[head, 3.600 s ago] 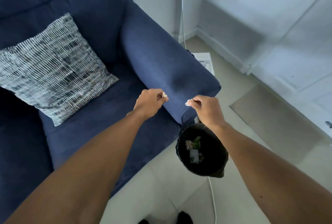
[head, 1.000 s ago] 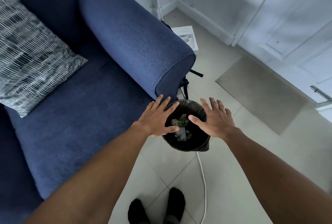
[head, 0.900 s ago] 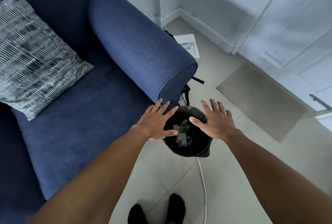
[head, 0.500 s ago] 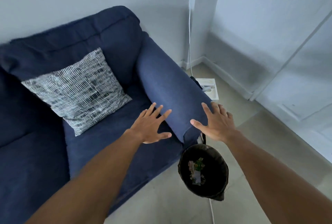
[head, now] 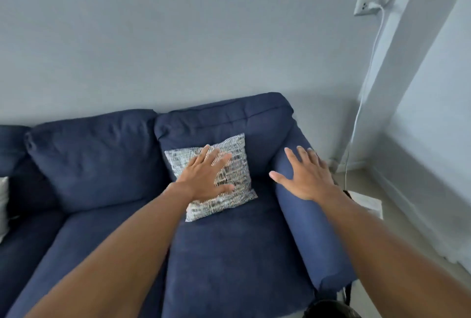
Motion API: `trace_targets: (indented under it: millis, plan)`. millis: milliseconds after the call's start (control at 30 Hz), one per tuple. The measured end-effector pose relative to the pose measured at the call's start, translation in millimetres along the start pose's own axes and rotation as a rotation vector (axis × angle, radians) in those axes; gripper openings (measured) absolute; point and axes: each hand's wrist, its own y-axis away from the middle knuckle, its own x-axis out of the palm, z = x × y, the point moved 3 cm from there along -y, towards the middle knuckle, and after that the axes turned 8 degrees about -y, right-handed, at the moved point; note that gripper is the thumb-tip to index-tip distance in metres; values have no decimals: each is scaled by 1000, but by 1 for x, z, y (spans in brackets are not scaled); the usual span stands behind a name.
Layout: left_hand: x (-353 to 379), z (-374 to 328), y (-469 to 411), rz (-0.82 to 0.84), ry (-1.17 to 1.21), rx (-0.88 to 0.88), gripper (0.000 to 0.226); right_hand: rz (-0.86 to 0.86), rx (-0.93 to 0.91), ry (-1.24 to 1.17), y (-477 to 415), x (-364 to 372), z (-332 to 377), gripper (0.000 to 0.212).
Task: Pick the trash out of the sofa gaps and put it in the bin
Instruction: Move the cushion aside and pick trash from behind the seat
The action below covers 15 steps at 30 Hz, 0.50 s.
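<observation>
A dark blue sofa [head: 229, 254] fills the lower half of the view. My left hand [head: 206, 177] is open with fingers spread, held over a grey patterned cushion [head: 234, 164] that leans against the backrest. My right hand [head: 305, 177] is open too, fingers spread above the sofa's right armrest [head: 313, 236]. Neither hand holds anything. Only the black rim of the bin [head: 331, 310] shows at the bottom edge, below the armrest's front end. I see no trash on the seat; the gaps between the cushions look dark.
A white cable [head: 362, 103] runs from a wall socket [head: 363, 6] down to the floor right of the sofa. A white box [head: 369, 203] lies on the floor beside the armrest. Another pale cushion [head: 3, 203] shows at the far left edge.
Both hands were pinched on small bits, then opened over the bin. The view has since lifted from the bin to the sofa, and both open hands moved up over the cushion and armrest.
</observation>
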Motion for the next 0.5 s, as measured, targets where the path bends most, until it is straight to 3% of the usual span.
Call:
trace_targets:
  millis: [200,500]
  plan:
    - [-43,73,28,-38,0,-179,96,-14,-163,33,-38,-32,74,103]
    - [-53,121,57,-69,-4,-287,95,34,-255,46,-57,-44,130,106]
